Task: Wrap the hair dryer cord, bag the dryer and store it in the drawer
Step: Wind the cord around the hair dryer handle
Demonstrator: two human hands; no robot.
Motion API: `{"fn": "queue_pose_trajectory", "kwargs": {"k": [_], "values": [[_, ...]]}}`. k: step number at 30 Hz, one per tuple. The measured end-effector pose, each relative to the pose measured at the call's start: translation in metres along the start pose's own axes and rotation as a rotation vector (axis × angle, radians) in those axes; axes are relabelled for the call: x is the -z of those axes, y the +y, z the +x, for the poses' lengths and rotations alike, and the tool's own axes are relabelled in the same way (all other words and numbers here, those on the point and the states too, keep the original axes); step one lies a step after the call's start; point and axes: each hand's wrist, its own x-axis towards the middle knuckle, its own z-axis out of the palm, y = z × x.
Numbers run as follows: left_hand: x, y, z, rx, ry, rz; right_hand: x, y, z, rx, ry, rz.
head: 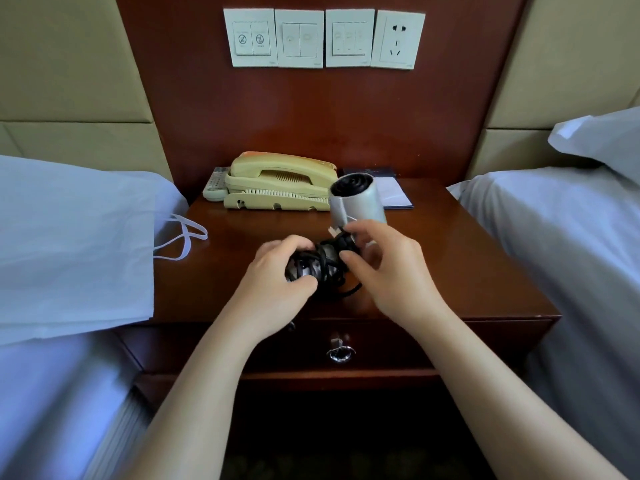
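Observation:
A silver hair dryer [356,199] with a black grille is held above the wooden nightstand [450,271], barrel pointing up and away. Its black cord [329,268] is wound in several loops round the handle. My left hand [277,275] grips the wrapped handle from the left. My right hand [388,265] pinches the cord near the top of the handle, just under the barrel. A white non-woven bag [76,251] with handles lies flat on the left bed, its mouth toward the nightstand. The drawer [381,344] below is shut, with a metal ring pull [340,353].
A cream telephone [280,183] and a remote [216,183] sit at the back of the nightstand, a notepad [396,195] at the back right. Beds with white sheets flank both sides. Switch plates and a wall socket [397,39] are on the headboard panel.

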Motion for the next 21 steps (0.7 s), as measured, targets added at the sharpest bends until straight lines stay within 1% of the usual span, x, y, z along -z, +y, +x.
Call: {"fn": "queue_pose_trajectory", "kwargs": {"k": [3,6,10,11,17,21], "values": [[-0.002,0.004,0.003,-0.047,0.065,0.026,0.003,-0.002,0.001,0.101,-0.027,-0.104],[-0.006,0.006,0.004,-0.044,0.102,0.011,0.001,-0.002,0.001,0.174,-0.035,-0.164],[-0.017,0.006,0.010,-0.066,0.156,0.250,-0.002,-0.002,0.001,0.174,-0.012,-0.136],[-0.017,0.006,0.011,-0.081,0.172,0.274,-0.001,-0.001,0.001,0.165,-0.003,-0.126],[-0.011,0.001,0.011,-0.131,0.140,0.160,0.003,0.001,0.000,0.163,-0.024,-0.118],[-0.012,-0.003,0.011,-0.158,0.154,0.194,0.004,-0.004,-0.001,0.154,-0.060,-0.117]]}}
